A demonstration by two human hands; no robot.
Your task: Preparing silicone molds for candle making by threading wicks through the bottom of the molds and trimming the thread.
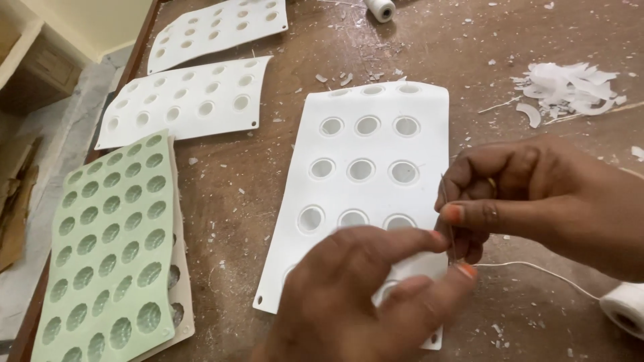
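Both hands meet over the near end of a white mold [376, 174] with round holes in it. The left hand [362, 295] has its fingers [419, 243] pinched shut on a thin needle [448, 221]. The right hand [530, 194] has its fingers [469, 213] pinched shut too, and they meet the left fingers at the needle. It is too small to tell just what the right fingers grip there.

A white thread [537, 268] runs out from just under the fingers to a white spool [625, 307], which lies off to the right of them on the brown desk [235, 201].

The white mold lies flat right under the fingers, and the left hand hides its near part. Well to the left of the fingers is a green mold [107, 248] with many small leaf-like cups, lying on top of another pale one. Farther back and to the left of the fingers lie two more white molds [188, 100], one behind the other. Beyond the right fingers is a pile of white scraps [570, 87]. Small white bits are all over the desk. Another spool [381, 8] sits at the far edge.
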